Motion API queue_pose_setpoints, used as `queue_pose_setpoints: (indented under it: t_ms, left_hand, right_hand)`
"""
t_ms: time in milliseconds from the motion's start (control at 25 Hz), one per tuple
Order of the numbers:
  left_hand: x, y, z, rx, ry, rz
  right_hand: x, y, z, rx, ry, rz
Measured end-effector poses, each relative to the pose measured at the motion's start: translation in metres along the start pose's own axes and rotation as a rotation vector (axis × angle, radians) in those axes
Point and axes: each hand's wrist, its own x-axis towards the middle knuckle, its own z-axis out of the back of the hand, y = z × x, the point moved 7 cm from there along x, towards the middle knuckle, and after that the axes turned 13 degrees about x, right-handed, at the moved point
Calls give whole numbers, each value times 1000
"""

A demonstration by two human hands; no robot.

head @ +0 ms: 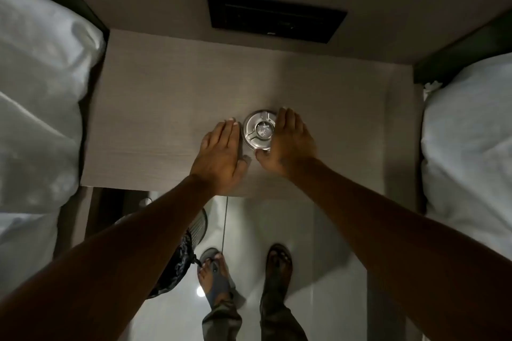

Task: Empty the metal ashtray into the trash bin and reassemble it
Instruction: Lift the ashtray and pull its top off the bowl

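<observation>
A round metal ashtray [258,130] with a slotted lid sits on the grey wooden nightstand [171,108]; pale bits show in its centre hole. My right hand [291,141] cups its right side, thumb touching the near rim. My left hand [221,155] lies flat just left of it, fingers straight, beside the rim. A mesh trash bin [198,225] with a dark liner stands on the floor below the nightstand's front edge, partly hidden by my left forearm.
White bedding lies on the left [36,108] and on the right [471,141] of the nightstand. A black panel [274,18] is set in the wall behind. My sandalled feet [243,271] stand on the glossy white floor.
</observation>
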Motion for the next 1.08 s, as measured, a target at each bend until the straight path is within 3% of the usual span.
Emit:
queue_pose_setpoints:
  t_ms: [360,760,840,960,1080]
  left_hand:
    - [3,8,-5,-82,-44,-11]
    - [12,1,-4,-602,-227,167]
    - [18,-1,0,-923,-259,260]
    - [28,-8,2,-1792,-296,371]
    - [37,-22,-1,-2277,-125,371]
  right_hand:
    - [24,13,-11,-22,120,138]
    - [33,13,-14,-15,156,109]
    - [31,15,-6,39,137,119]
    - [25,25,14,93,92,174]
    - [16,44,32,52,57,269]
